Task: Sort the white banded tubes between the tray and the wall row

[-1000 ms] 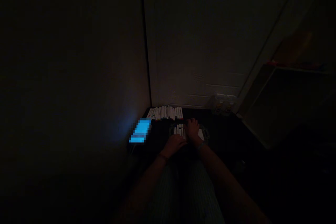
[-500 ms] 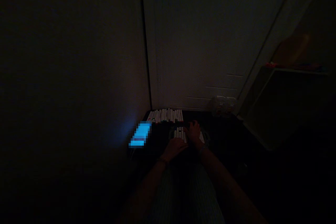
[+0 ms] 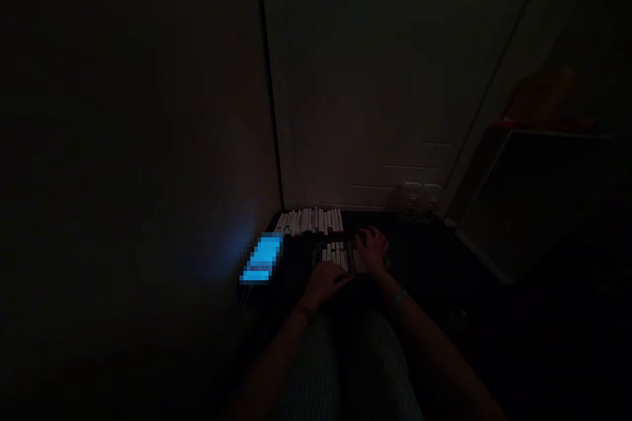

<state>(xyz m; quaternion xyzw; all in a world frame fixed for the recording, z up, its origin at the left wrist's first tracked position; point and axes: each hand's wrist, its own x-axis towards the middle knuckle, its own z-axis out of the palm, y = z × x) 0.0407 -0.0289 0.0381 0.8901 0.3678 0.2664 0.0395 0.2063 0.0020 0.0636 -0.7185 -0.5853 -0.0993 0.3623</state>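
Observation:
In the very dim head view, a clear case (image 3: pixel 316 254) lies in front of me with several white pens or markers (image 3: pixel 336 254) in its left part. My left hand (image 3: pixel 326 281) is curled over the near edge of this case, its fingers pointing right. Over the case's right part, my right hand (image 3: pixel 371 248) has its fingers apart and bent downward. I make out nothing in its grasp. A pale flat area (image 3: pixel 359 262) shows beside its palm. The fingertips of both hands are hard to see in the dark.
A row of white markers (image 3: pixel 311 220) lies along the back of the dark tabletop (image 3: pixel 419 256). A glowing phone (image 3: pixel 264 258) rests at the left, by the wall. Two clear containers (image 3: pixel 419 201) stand at the back right. A shelf (image 3: pixel 553 133) is farther right.
My right hand has shifted slightly right, away from the white markers in the case, and its fingers look more spread. The left hand stays at the near edge. The view has tilted slightly.

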